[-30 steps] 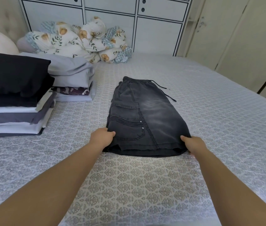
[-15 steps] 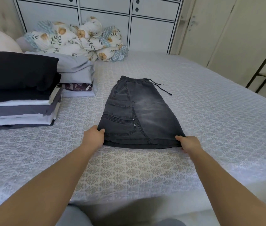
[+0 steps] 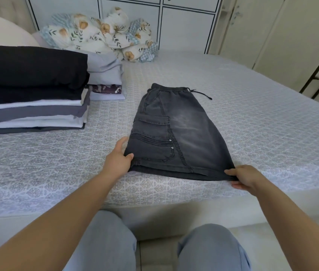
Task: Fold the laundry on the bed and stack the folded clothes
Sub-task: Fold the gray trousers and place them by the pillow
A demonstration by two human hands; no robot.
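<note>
Faded black denim cargo shorts [image 3: 176,133], folded in half lengthwise, flat on the grey patterned bedspread [image 3: 252,114] near the front edge of the bed. Elastic waistband at the far end, black drawstring trailing off to the right. Flap pocket, rows of stitching and two small rivets on the upper face. Hem nearest. Left hand [image 3: 118,159] pinching the near left hem corner; right hand [image 3: 244,177] pinching the near right corner. Tall stack of folded clothes [image 3: 31,90] well apart at left.

One pair of shorts [image 3: 176,137] — two stacks [image 3: 31,90] [image 3: 106,79] — two hands [image 3: 118,160] [image 3: 245,177].
</note>
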